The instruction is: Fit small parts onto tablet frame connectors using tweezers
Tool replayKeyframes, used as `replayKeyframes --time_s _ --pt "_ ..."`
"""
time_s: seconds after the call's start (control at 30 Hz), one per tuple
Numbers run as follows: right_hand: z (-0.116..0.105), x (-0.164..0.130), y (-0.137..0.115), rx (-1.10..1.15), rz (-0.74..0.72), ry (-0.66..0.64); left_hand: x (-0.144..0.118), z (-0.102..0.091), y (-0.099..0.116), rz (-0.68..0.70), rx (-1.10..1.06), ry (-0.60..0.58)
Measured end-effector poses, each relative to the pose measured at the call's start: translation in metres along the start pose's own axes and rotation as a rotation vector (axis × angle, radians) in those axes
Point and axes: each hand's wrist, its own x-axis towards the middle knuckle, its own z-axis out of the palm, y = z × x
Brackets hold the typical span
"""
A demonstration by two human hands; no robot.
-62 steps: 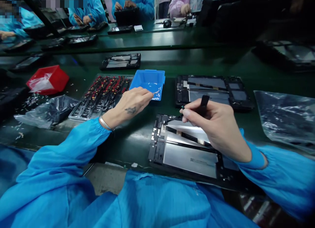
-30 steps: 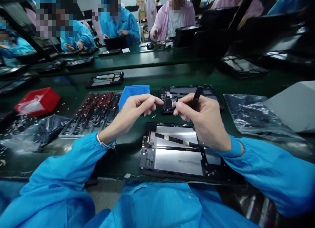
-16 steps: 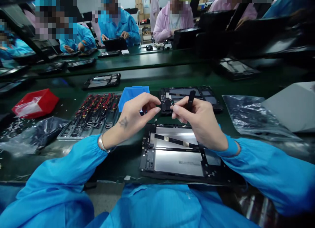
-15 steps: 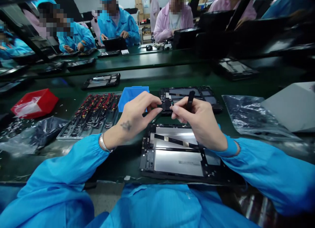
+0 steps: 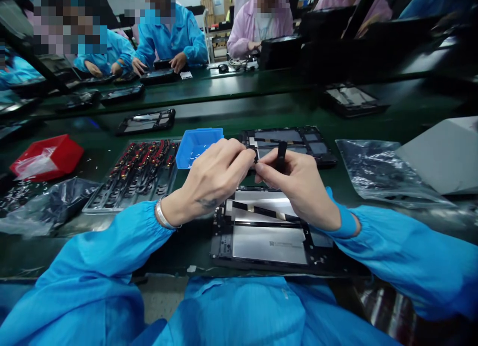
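My left hand (image 5: 220, 174) is closed in a pinch, its fingertips meeting those of my right hand at a small dark part (image 5: 256, 158). My right hand (image 5: 295, 179) pinches this part between thumb and forefinger. A flat black tool (image 5: 281, 156), perhaps tweezers, sticks up from between its fingers; the rest is hidden. Below both hands lies an opened tablet (image 5: 269, 244) with silvery battery panels and a dark strip running across. Directly behind the hands is a second opened tablet (image 5: 313, 143), partly covered by them.
To the left are a blue bin (image 5: 194, 144) with small white bits, a clear tray (image 5: 129, 174) of red-and-black parts, a red bin (image 5: 48, 159) and a plastic bag (image 5: 70, 201). A clear bag (image 5: 384, 172) lies right. Co-workers sit across the green bench.
My left hand has moved right and closed its fingers at the small part in my right hand. Across the bench, a co-worker in blue has laid a dark device down flat.
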Motion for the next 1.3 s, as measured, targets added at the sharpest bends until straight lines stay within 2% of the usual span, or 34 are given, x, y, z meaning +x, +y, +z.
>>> replayKeyframes --time_s 0.2,0.3,0.37,0.4,0.47,0.57,0.63,0.77,0.9,1.0,1.1,1.23,1.3 --pt "0.0 -0.005 -0.003 -0.05 0.003 -0.035 0.001 -0.003 0.004 -0.014 -0.014 -0.025" --pt "0.001 -0.006 -0.004 -0.104 0.012 -0.032 -0.009 -0.01 -0.005 -0.214 -0.133 -0.036" --pt "0.001 -0.007 -0.004 -0.111 0.013 -0.028 -0.026 -0.013 -0.018 -0.376 -0.199 -0.089" --pt "0.002 -0.006 -0.003 -0.107 0.014 -0.028 -0.036 -0.013 -0.026 -0.415 -0.212 -0.134" --pt "0.002 -0.006 -0.001 -0.098 0.022 -0.036 -0.057 -0.009 -0.042 -0.4 -0.185 -0.253" --pt "0.003 -0.006 0.001 -0.096 0.037 -0.043 -0.08 0.002 -0.06 -0.305 -0.092 -0.417" --pt "0.004 -0.006 0.001 -0.105 0.04 -0.042 -0.086 0.009 -0.065 -0.281 -0.049 -0.494" --pt "0.003 -0.006 0.001 -0.105 0.052 -0.04 -0.087 0.015 -0.071 -0.251 -0.065 -0.562" --pt "0.002 -0.005 0.002 -0.091 0.073 -0.034 -0.088 0.011 -0.082 -0.247 -0.19 -0.538" --pt "0.002 -0.004 0.003 -0.079 0.07 -0.028 -0.079 0.003 -0.079 -0.224 -0.202 -0.433" --pt "0.002 -0.003 0.003 -0.089 0.056 -0.01 -0.058 -0.002 -0.053 -0.173 -0.117 -0.269" --pt "0.003 -0.004 0.0 -0.077 0.026 0.035 -0.025 0.003 -0.008 0.089 0.075 -0.139" --pt "0.003 -0.004 -0.002 -0.059 0.012 0.06 -0.014 0.006 0.005 0.164 0.173 -0.076"
